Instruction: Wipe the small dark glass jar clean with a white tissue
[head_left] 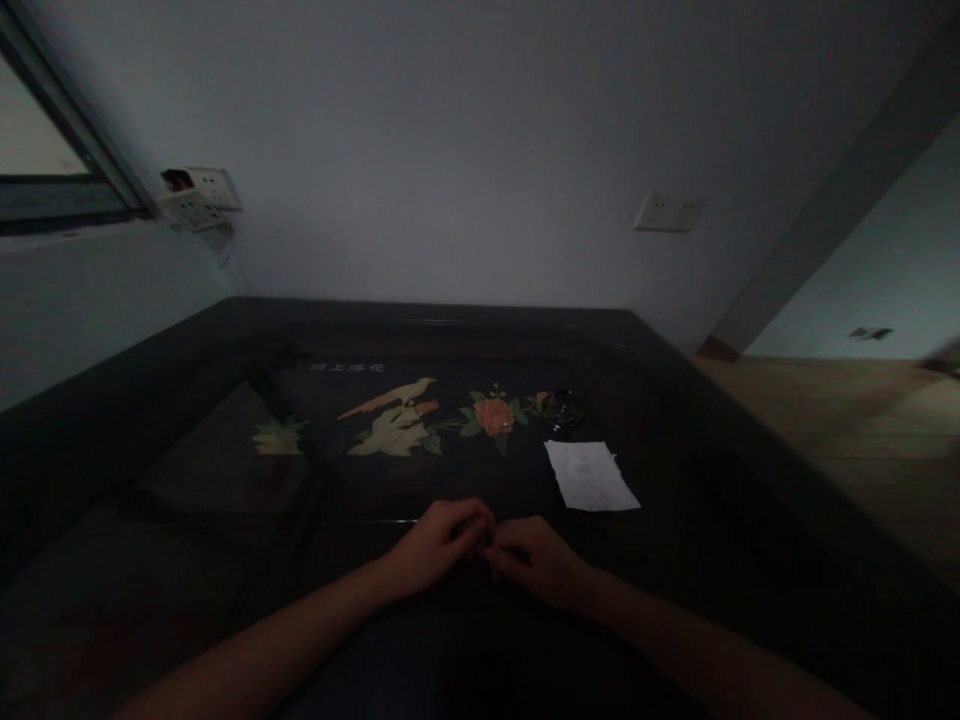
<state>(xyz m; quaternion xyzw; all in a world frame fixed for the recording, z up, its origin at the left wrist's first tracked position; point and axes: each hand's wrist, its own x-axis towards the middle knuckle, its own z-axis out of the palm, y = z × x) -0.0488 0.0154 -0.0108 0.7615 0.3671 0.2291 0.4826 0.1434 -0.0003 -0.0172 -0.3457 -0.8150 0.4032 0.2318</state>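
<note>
While the left hand (446, 540) and the right hand (547, 565) come together at the fingertips over the dark table (645, 400), both have their fingers curled inward; whether they pinch something small, I cannot tell; a creased white paper (592, 475) lies beyond the right hand, toward the right; just behind it sits a glossy, dark round object (562, 410); a bird-and-flower design (493, 417) decorates the tabletop.
</note>
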